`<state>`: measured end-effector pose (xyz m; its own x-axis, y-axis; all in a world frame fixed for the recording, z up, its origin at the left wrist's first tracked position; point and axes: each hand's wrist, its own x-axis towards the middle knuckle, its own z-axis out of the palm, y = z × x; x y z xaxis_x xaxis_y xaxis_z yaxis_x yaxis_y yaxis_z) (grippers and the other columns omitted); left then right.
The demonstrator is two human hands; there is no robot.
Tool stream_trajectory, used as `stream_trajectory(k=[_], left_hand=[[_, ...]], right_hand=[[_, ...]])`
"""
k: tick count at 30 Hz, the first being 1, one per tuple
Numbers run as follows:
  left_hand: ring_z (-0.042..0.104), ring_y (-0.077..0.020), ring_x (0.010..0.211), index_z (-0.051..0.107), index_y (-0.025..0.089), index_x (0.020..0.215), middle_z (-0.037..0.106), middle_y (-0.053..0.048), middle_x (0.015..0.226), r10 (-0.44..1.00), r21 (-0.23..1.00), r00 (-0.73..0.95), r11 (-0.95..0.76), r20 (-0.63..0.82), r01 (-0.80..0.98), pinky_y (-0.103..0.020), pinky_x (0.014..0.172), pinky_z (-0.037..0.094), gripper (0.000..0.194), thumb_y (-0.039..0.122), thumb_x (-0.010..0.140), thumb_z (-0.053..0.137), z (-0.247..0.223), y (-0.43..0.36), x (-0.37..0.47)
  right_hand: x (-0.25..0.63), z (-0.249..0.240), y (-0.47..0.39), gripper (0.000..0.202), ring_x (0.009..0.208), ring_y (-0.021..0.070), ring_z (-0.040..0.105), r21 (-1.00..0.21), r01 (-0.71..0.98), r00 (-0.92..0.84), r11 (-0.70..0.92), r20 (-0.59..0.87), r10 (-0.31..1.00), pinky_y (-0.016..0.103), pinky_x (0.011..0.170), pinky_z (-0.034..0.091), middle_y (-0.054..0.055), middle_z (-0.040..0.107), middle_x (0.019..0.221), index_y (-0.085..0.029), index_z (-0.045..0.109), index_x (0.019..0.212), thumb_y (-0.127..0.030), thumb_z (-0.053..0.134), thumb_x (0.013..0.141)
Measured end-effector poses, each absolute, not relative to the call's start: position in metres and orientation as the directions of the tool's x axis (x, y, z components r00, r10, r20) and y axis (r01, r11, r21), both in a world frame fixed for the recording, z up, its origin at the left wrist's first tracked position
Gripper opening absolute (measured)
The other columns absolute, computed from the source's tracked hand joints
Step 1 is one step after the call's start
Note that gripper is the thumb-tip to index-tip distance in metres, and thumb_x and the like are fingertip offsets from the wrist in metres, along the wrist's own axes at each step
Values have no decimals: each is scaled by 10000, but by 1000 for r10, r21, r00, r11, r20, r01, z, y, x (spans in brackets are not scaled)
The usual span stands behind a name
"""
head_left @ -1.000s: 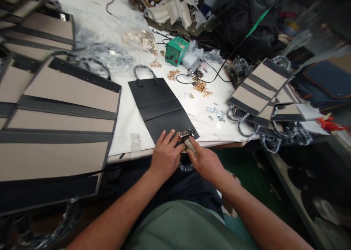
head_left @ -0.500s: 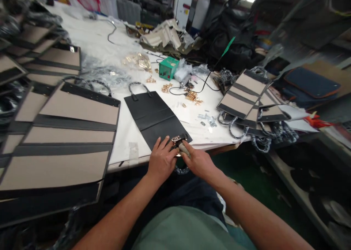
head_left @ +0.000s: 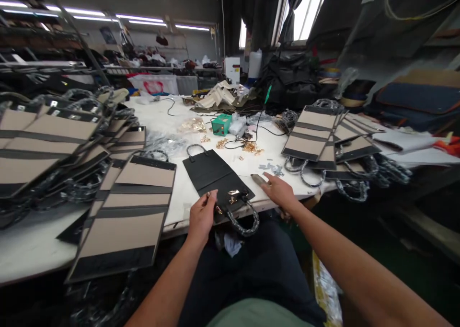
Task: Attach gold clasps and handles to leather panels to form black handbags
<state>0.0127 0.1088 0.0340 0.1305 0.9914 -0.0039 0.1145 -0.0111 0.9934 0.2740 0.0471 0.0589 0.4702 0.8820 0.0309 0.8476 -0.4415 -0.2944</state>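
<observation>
A black flat handbag panel (head_left: 217, 171) lies at the table's front edge. A braided, plastic-wrapped handle (head_left: 247, 231) hangs over the edge from its near end, and another handle (head_left: 196, 150) is at its far end. Gold-coloured metal fittings (head_left: 233, 196) sit near the close handle. My left hand (head_left: 201, 217) is closed at the panel's near left corner, fingertips pinched on something small and dark that I cannot make out. Right of the panel, my right hand (head_left: 279, 191) grips a short greyish tool (head_left: 258, 179), held low over the white tabletop.
Stacked beige-and-black bag panels (head_left: 134, 212) stand at left, more panels (head_left: 311, 130) at right. A green box (head_left: 221, 124) with a cable sits behind piles of gold fittings (head_left: 252, 148). Small silver plates (head_left: 272, 169) lie near my right hand. The white table (head_left: 176, 212) ends just before me.
My hands have come apart: the right moved right, off the gold fitting with the greyish tool, and the left shifted to the panel's corner. The fittings are now uncovered. The head view has tilted up.
</observation>
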Motion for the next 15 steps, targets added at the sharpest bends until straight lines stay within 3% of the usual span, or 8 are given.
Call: stream_trajectory(k=[2,4,5,7,9,12,15], left_hand=[[615,-153,663,760,155,1098,717,-57,870,992,997,94,80,-81,12,-305,655,523,620,676,772,681,46,110,11],[614,-124,661,743,146,1107,710,-46,880,987,974,57,156,-148,-164,-289,674,540,612,632,734,752,61,110,12],[622,-115,681,740,150,1103,708,-40,889,984,950,39,178,-173,-256,-283,698,549,584,590,721,787,69,109,13],[640,-110,719,739,159,1094,706,-32,902,979,898,15,190,-201,-397,-270,726,557,531,511,708,834,85,104,20],[657,-113,741,738,165,1102,711,-34,915,983,883,8,170,-185,-438,-266,735,566,500,483,727,833,97,97,30],[688,-141,826,742,171,1092,729,-53,988,991,881,36,135,-133,-453,-310,829,583,442,465,770,812,103,79,49],[696,-204,1018,750,191,1074,729,-67,1140,994,917,100,76,-40,-392,-371,980,552,360,448,823,771,101,57,58]], right_hand=[[272,54,44,490,1132,263,634,-461,818,462,-345,167,871,380,988,483,132,691,1225,-180,601,1375,-405,543,944],[262,47,27,450,1073,265,647,-700,683,523,-208,270,808,393,968,500,135,704,1157,-163,670,1254,-462,540,944],[254,44,15,459,1020,269,663,-816,560,573,-143,258,778,405,925,523,133,713,1122,-166,684,1209,-509,532,944],[233,37,-7,522,947,285,693,-970,229,645,-82,88,759,432,837,559,132,730,1085,-177,656,1231,-586,507,943],[208,38,-18,594,1024,312,694,-999,-36,518,21,0,856,450,849,568,142,717,1181,-196,607,1313,-617,582,895],[173,54,-3,672,1144,324,659,-960,-236,357,152,60,932,448,924,557,138,691,1268,-219,585,1354,-565,737,798],[159,78,33,591,1078,290,683,-905,-378,525,194,-37,850,401,839,590,120,704,1232,-214,610,1317,-552,682,838]])
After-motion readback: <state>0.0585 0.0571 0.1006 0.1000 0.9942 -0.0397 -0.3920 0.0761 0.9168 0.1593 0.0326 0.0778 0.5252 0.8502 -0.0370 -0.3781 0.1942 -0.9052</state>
